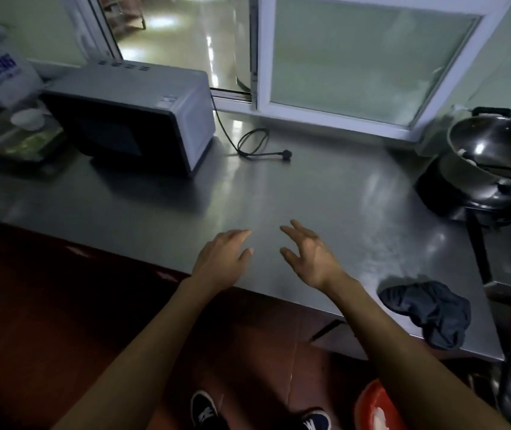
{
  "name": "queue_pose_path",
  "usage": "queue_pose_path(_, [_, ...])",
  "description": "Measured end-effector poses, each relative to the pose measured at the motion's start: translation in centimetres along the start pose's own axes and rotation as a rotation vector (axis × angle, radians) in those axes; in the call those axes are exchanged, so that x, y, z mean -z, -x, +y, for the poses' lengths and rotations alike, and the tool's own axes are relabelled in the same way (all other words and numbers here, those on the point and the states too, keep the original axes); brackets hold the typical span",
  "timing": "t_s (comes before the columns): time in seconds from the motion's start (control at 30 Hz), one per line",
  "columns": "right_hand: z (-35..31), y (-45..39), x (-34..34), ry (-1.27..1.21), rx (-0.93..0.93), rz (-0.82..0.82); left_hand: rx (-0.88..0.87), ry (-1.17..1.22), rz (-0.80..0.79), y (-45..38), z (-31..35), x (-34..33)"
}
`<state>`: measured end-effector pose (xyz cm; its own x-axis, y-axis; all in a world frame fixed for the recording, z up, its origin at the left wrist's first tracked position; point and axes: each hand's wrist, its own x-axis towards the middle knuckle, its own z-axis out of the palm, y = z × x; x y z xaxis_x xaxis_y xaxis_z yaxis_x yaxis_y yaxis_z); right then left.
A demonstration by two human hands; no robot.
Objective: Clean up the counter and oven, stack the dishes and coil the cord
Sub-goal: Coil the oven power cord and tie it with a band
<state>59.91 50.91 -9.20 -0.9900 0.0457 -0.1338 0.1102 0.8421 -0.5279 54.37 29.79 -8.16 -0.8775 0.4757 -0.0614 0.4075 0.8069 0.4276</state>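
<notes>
both hands hover over the near edge of the steel bench (325, 193), empty. left hand (223, 262) palm down, fingers loosely apart, holding nothing. right hand (310, 259) fingers spread and slightly curled, holding nothing. oven (142, 119) sits toward the far left of the bench, door shut, dark front. cord (252, 144) trails from its right side, one loose loop lying flat, plug end on the bench just right of the loop. dark cloth (428, 311) crumpled at the near right corner, partly over the edge. metal pot (496, 156) at the far right edge. white bowl (27, 119) on a tray left of the oven.
</notes>
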Motion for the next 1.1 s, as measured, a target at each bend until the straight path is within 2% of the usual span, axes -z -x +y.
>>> queue_pose_path(0.27, [-11.0, -4.5, -3.3, -0.011, 0.062, 0.039, -0.032, 0.037, 0.117, 0.7, -9.5, 6.6])
queue_pose_path(0.5, [-15.1, -7.3, -4.1, -0.056, 0.06, 0.097, -0.04, 0.073, 0.117, -0.7, -15.3, 9.4])
queue_pose_path(0.8, [-11.8, -13.2, -4.9, -0.097, -0.038, 0.053, -0.007, 0.16, 0.043, -6.7, -16.9, 7.2])
queue_pose_path(1.1, [-5.0, -22.6, -4.5, -0.17, -0.124, 0.024, 0.014, 0.047, -0.12, -17.7, -16.8, 4.3])
